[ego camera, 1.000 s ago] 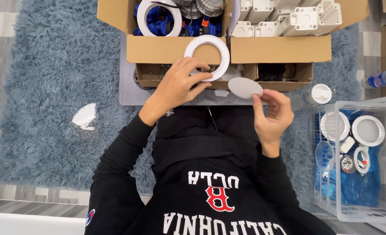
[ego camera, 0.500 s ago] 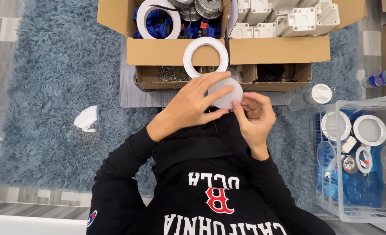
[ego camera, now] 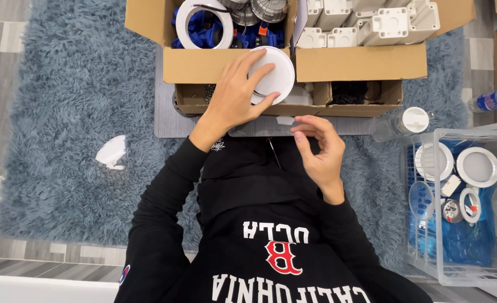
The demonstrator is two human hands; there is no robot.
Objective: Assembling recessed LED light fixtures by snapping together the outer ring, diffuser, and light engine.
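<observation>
Hands-on-part moment: the left hand is laid flat over a round white disc at upper centre of the frame. Its fingers are spread across the disc face and the thumb curls at the lower edge, so it's more steadying than gripping. The disc rests on the front flap of the open cardboard box, smooth matte plastic by the look of it, with a slightly raised rim.

The right hand hangs just below centre with the fingers loosely curled and thumb and forefinger close together. I can't tell if anything tiny is pinched there. A small white scrap lies just above it on the grey mat.

My read is the disc is being seated or held in place. Lifting it from here would call for a proper rim pinch, since a flat palm on slick plastic slides.

Everything sits on a shaggy blue rug. A clear plastic crate of similar rings is at lower right.
</observation>
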